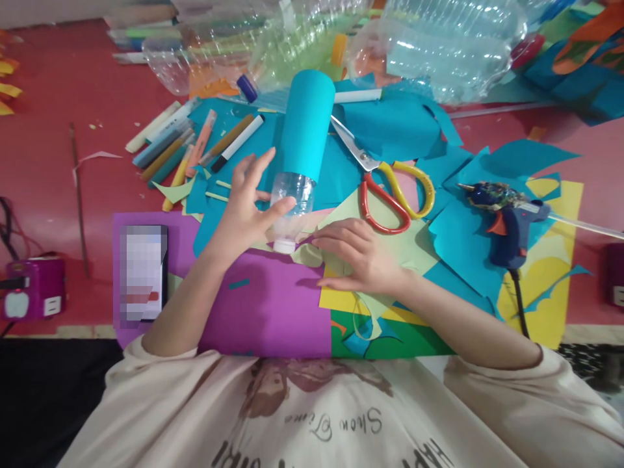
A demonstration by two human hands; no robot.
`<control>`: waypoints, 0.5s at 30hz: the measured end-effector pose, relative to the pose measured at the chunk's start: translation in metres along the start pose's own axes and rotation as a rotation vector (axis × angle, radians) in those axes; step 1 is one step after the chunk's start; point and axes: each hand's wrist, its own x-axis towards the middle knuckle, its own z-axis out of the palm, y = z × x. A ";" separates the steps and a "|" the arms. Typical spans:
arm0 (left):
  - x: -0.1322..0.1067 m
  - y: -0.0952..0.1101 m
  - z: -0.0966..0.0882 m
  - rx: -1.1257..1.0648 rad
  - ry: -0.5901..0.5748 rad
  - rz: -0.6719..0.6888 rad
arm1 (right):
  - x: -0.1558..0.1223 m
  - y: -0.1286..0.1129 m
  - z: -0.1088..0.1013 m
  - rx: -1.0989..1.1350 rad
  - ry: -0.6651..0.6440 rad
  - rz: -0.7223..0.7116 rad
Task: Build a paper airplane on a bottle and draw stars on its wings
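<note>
— Checking hands first. Left?
— Left hand (246,205): spread, thumb over the clear neck of the blue-wrapped bottle (302,156). Not clenched. Can't tell from this angle if the thumb actually touches.
— Right?
— Right hand (363,257): released, palm down, thumb held off, fingertips just beside a pale green scrap (308,255).
— Bottle pose?
— Lying on blue paper, white cap (284,246) toward the person. My read: that puts the bare neck between both hands.
— Tools?
— Scissors (369,164) lie open, blades away, loops toward the person; probably for easy pickup. Glue gun (514,227) on its side, far right, nozzle pointing in; likely parked clear of the bottle.
— Any text?
— Shirt (292,416): "Show Time", upside down from here. Bold capitals below, cut by the frame; maybe "HAP...".
— Brands?
— Purple box (36,286), far left, has a white apple mark. Phone (143,273) screen is pixelated. Nothing legible on the markers (163,144) or glue gun.
</note>
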 end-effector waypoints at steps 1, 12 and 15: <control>-0.001 -0.002 0.006 0.002 0.027 0.036 | 0.000 -0.003 0.002 -0.019 -0.029 -0.007; -0.003 0.004 0.028 -0.015 0.089 0.110 | -0.001 -0.012 0.006 -0.104 -0.019 0.004; -0.004 0.001 0.031 -0.008 0.091 0.109 | 0.000 -0.009 0.004 -0.042 0.019 0.010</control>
